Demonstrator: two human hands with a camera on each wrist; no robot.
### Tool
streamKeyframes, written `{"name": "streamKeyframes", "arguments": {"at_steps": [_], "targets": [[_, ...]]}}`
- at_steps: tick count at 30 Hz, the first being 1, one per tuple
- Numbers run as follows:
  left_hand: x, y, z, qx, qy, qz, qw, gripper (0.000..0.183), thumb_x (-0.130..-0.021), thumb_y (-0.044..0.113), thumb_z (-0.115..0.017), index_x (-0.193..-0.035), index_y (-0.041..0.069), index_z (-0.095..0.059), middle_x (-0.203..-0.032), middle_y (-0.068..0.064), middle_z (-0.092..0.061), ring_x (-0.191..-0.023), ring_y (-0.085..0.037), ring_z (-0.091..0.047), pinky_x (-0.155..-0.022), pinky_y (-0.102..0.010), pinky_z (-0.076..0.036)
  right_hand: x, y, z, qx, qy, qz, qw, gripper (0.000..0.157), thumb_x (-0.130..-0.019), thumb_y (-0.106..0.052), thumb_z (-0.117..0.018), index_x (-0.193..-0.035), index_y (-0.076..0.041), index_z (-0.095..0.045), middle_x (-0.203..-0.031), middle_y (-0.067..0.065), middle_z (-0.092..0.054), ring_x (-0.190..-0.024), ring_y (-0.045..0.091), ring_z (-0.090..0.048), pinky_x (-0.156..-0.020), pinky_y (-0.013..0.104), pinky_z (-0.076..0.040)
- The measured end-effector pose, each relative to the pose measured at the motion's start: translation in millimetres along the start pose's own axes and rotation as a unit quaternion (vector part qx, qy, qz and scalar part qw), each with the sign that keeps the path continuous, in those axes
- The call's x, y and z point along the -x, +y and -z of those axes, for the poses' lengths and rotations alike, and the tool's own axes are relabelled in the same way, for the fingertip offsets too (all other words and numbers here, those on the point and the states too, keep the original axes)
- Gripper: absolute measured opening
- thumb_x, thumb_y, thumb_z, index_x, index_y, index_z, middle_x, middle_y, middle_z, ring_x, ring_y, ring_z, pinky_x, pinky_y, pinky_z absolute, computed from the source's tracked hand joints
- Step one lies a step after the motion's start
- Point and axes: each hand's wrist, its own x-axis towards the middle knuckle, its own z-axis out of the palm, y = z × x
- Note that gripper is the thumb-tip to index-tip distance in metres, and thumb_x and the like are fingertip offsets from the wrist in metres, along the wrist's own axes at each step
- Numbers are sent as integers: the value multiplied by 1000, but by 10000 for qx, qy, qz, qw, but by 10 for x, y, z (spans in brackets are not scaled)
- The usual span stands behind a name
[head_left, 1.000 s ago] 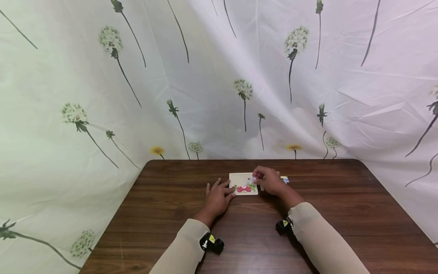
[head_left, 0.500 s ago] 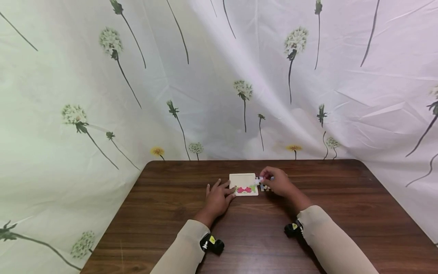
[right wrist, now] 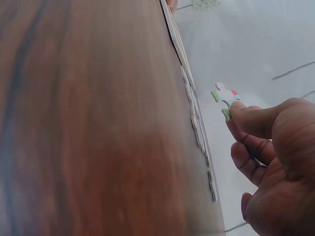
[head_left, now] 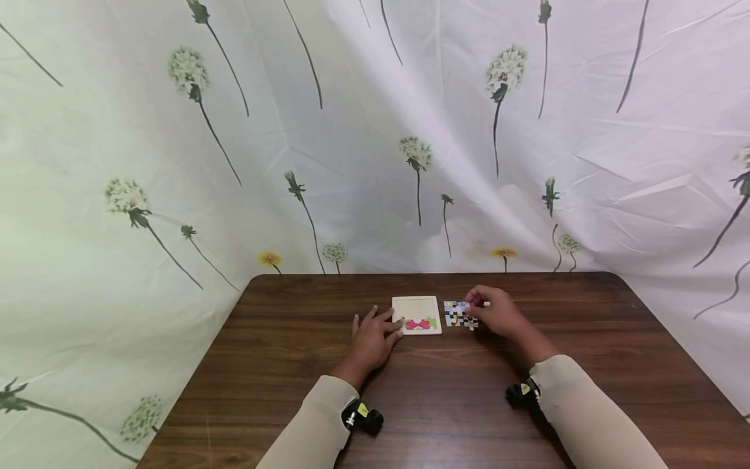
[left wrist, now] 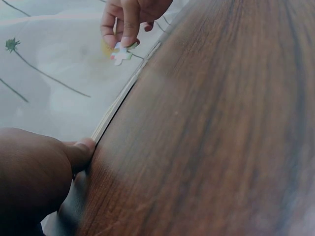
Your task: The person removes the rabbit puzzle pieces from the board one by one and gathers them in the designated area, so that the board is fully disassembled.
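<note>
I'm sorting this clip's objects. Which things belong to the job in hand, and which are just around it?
Part of the job:
puzzle piece, pinched by the right hand
other pieces
puzzle board, touched by the left hand

Just around:
table
flowered cloth
wrist cameras

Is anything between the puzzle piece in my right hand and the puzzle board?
Only the loose puzzle pieces, flat on the table beside the board. Your right hand holds the piece raised, so it should probably clear them.

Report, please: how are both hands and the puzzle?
Right hand pinching raised puzzle piece. Left hand resting on puzzle tray. Other pieces lying right of tray. No obstruction seen.
</note>
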Motion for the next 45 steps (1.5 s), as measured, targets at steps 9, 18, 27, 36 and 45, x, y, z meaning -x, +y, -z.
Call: {"name": "streamKeyframes", "arguments": {"at_steps": [9,18,27,36,45], "targets": [[-2,2,2,-9,-40,29,10000,35,-107,34,-71,-141,25,-77,-164,-5,-59,-163,-42,-39,-129,-80,-17,84,81,119,91,140,9,9999,8,-97,-2,-80,-101,-2,-74,-90,7,-74,-83,11,-64,-74,26,-51],[-7,-1,-6,-20,-35,77,10000,35,-107,33,-71,-140,25,-77,-164,-5,-59,-163,-42,-40,-130,-79,-17,160,149,190,-218,145,-244,9994,8,-98,1,-77,-103,3,-72,-93,12,-73,-79,11,-65,-70,25,-56],[-9,-5,-8,18,-31,104,9999,35,-107,33,-72,-140,25,-77,-164,-5,-59,-163,-42,-39,-130,-79,-16,232,214,254,-313,230,-340,9987,8,-99,-2,-78,-102,2,-71,-92,14,-72,-78,9,-63,-67,25,-55],[-10,-4,-15,55,-12,40,10000,35,-106,33,-72,-139,24,-78,-164,-5,-60,-163,-42,-40,-129,-80,-17,267,264,298,-235,267,-536,9979,10,-99,-6,-80,-101,1,-73,-92,10,-73,-80,9,-62,-69,24,-53],[1,2,-2,27,5,52,10000,34,-106,32,-72,-140,24,-78,-164,-5,-60,-162,-43,-40,-129,-79,-17,286,257,320,-129,132,-803,9966,7,-98,-3,-78,-102,0,-73,-94,10,-74,-85,13,-64,-73,24,-52]]}}
